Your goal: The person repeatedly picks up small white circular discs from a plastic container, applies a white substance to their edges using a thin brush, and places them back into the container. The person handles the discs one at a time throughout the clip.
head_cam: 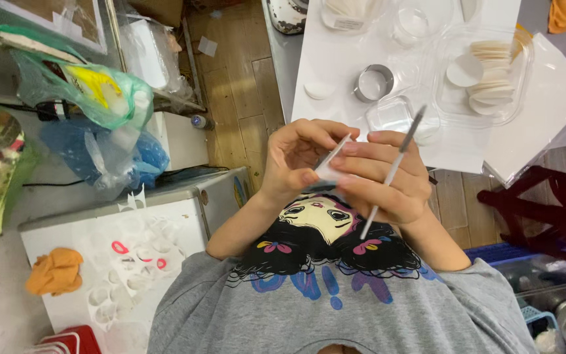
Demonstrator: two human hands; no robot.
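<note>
While a small white disc (331, 164) is pinched between the fingers of the left hand (294, 164), just below the metal ring (373, 82), a thin stick (393, 172) is gripped by the right hand (384, 180); a steady, light touch on the disc seems called for.

wooden floor (237, 85), white table (335, 59), red stool (545, 203)

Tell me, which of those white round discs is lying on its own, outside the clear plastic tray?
The single white disc lying flat on the white board, left of the metal ring cutter. The others are stacked inside the clear tray.
</note>
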